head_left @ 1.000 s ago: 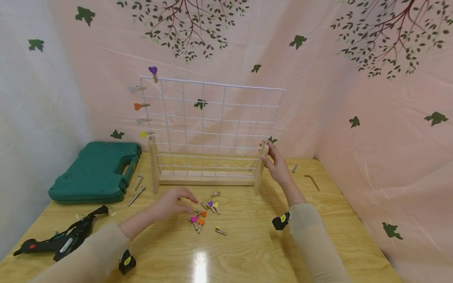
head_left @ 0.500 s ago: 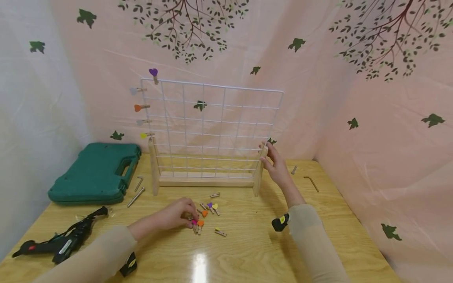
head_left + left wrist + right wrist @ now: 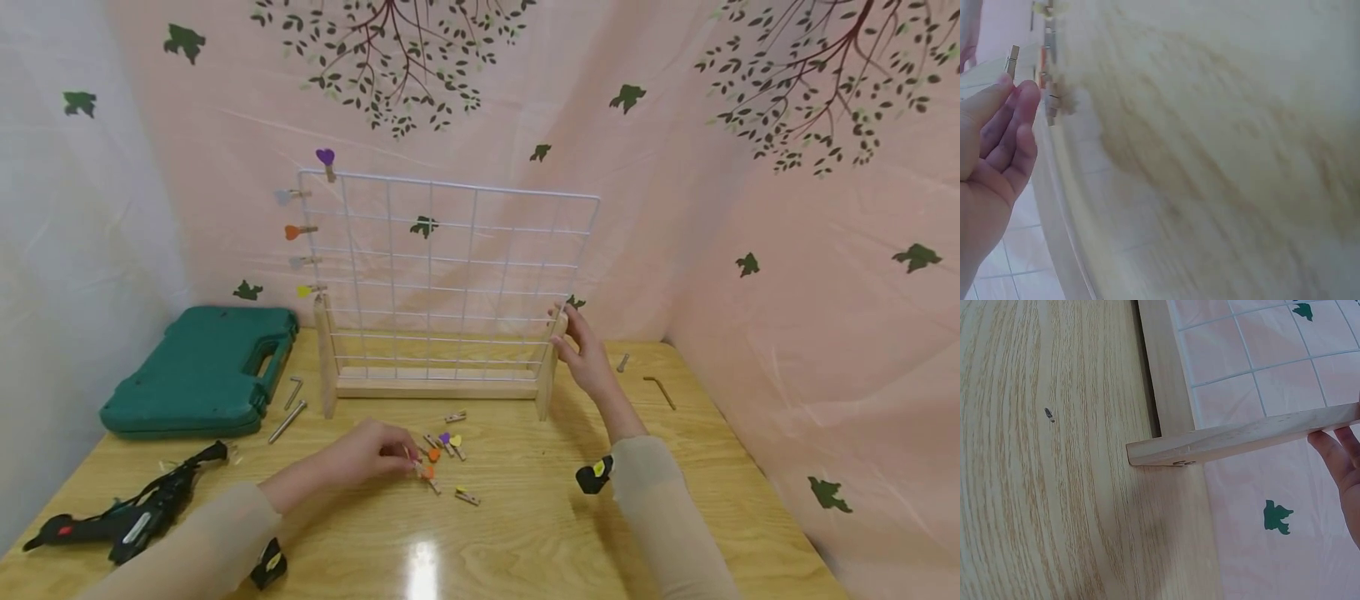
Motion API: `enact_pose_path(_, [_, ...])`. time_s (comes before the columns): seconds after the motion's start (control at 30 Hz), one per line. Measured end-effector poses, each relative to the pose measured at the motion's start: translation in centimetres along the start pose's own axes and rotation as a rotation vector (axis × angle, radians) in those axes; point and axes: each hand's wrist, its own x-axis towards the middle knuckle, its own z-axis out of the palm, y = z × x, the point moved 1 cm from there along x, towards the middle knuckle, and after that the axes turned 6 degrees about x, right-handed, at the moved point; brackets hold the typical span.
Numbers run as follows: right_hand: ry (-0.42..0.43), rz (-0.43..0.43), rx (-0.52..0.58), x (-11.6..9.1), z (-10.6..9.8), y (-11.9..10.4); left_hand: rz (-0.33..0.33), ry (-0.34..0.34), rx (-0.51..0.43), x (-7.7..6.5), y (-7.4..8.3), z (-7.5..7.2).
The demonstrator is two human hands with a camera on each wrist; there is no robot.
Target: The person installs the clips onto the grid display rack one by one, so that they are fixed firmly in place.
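My left hand (image 3: 369, 454) pinches a small wooden clothespin (image 3: 1012, 61) between thumb and fingertips, low over the table. A pink spot shows at those fingertips in the head view. Right beside them lies a group of clothespins with hearts, among them an orange heart (image 3: 433, 455), a purple heart (image 3: 445, 438) and a yellow heart (image 3: 457, 441). My right hand (image 3: 588, 354) holds the right wooden post (image 3: 1241, 434) of a stand, fingers behind it and thumb in front. The stand carries an upright white wire grid (image 3: 431, 250). Clothespins with hearts are clipped along its left edge, and a purple heart clothespin (image 3: 327, 164) on top.
At the left lie a green plastic case (image 3: 198, 367), a black glue gun (image 3: 142, 508), a hex key (image 3: 293, 392) and a long bolt (image 3: 287, 422). A small bolt (image 3: 623, 362) and another hex key (image 3: 661, 392) lie right of the stand. Patterned cloth hangs behind.
My left hand has come down into the clothespin group and now pinches one. The clothespin with the nearer orange heart has shifted slightly. My right hand stays on the post.
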Motion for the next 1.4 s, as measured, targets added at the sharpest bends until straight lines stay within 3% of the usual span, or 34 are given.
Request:
enact_pose_path(0.17, [0.005, 0.009, 0.002, 0.0, 0.0, 0.0, -0.074, 0.019, -0.172, -0.3, 0.5, -0.9])
enact_pose_path(0.23, [0.003, 0.004, -0.002, 0.0, 0.1, 0.0, -0.087, 0.05, -0.196, -0.3, 0.8, -1.4])
enact_pose_path(0.4, [0.001, -0.004, -0.002, 0.0, 0.0, 0.0, -0.033, 0.178, -0.143, -0.1, 2.3, -3.7])
enact_pose_path(0.53, [0.003, -0.008, -0.003, 0.0, 0.0, -0.1, -0.024, 0.278, -0.133, 0.3, 4.4, -6.9])
enact_pose_path(0.7, [0.007, -0.012, -0.004, 0.0, 0.0, 0.0, 0.03, 0.399, -0.033, 0.9, 6.9, -11.1])
enact_pose_path(0.93, [0.015, -0.01, 0.002, 0.0, 0.1, 0.2, 0.034, 0.475, 0.095, 1.8, 9.8, -16.7])
enact_pose_path(1.13, [0.01, -0.002, 0.01, 0.0, 0.1, 0.3, 0.091, 0.695, 0.24, 2.4, 12.6, -21.3])
enact_pose_path(1.23, [0.009, 0.002, 0.015, 0.0, 0.1, 0.3, 0.092, 0.803, 0.219, 3.1, 13.7, -23.7])
enact_pose_path(1.4, [0.006, 0.003, 0.015, 0.0, 0.1, 0.2, 0.009, 0.919, 0.129, 4.2, 14.7, -27.1])
